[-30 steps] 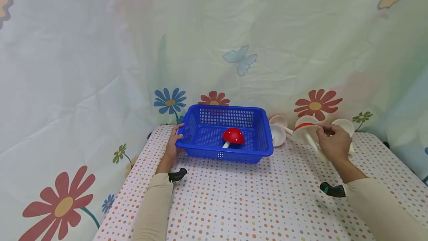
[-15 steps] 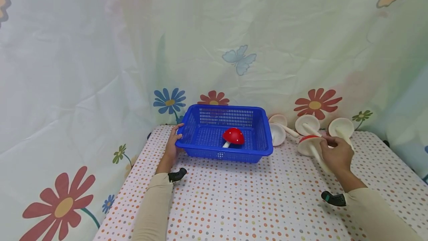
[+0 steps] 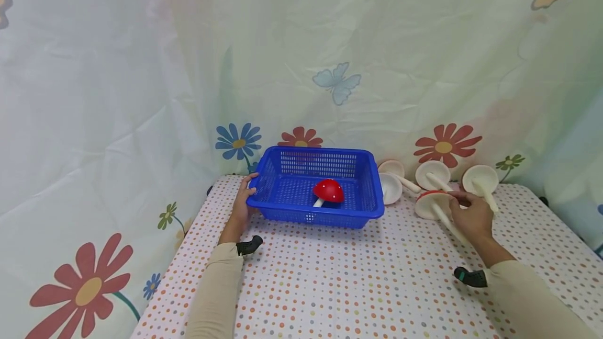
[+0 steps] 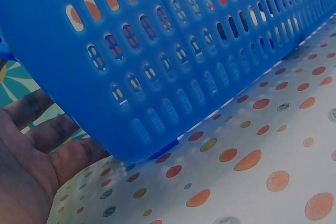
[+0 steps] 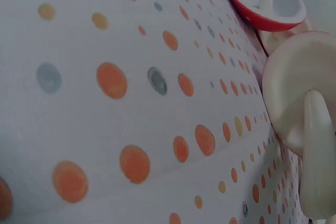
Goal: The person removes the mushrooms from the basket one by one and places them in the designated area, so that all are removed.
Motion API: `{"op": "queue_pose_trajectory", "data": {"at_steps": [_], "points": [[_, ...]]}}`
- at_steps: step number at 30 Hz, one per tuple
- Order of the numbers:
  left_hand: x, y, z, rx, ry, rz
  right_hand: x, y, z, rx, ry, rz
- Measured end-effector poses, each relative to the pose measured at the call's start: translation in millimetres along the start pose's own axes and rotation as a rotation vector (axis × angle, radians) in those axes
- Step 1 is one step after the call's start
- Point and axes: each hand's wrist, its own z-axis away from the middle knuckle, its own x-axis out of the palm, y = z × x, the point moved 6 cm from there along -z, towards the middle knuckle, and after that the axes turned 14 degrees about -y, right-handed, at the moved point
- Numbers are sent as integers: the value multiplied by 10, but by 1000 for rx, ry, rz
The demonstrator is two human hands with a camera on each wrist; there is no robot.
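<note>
My left hand (image 3: 242,205) grips the left end of the blue plastic basket (image 3: 311,216), with fingers (image 4: 73,156) against its corner in the left wrist view. In the basket lies a toy mushroom (image 3: 328,191) with a red, white-dotted cap and a white stem. At the right, my right hand (image 3: 473,216) pinches the cap rim of another toy mushroom (image 3: 431,207), close over the tabletop. Its pale underside faces me and its stem slants toward my wrist. No part of the right hand shows in the right wrist view.
Several more mushrooms lie underside up along the back: one at the far right (image 3: 480,178), one behind the held mushroom (image 3: 432,174), others beside the basket, including a white-bottomed one (image 3: 392,190). The dotted cloth (image 3: 330,281) covers the table; a flowered curtain (image 3: 282,67) hangs behind.
My right hand has lowered the pinched mushroom toward the table and a little nearer to me, uncovering the one behind it. My left hand and the basket stay in place.
</note>
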Motion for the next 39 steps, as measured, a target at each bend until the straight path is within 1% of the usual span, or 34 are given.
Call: {"op": "queue_pose_trajectory", "data": {"at_steps": [2,7,13,19,26,29,34,39], "points": [[1,-2,-2,0,-3,1,13,6,-2,-16,-25,15],[11,-6,-6,-4,-13,4,-2,-10,21,-31,-59,6],[7,-17,-6,-12,-8,2,-11,-27,40,3,-93,7],[11,-14,1,-20,-3,2,-82,-23,25,4,-66,27],[17,12,15,-24,-3,6,-96,7,-13,56,-67,44],[17,20,21,-23,-8,10,-93,10,-17,62,-68,39],[14,19,22,-14,-10,15,-94,-47,-8,57,-79,9],[6,16,16,-9,5,4,-107,-136,-11,40,-84,0]]}}
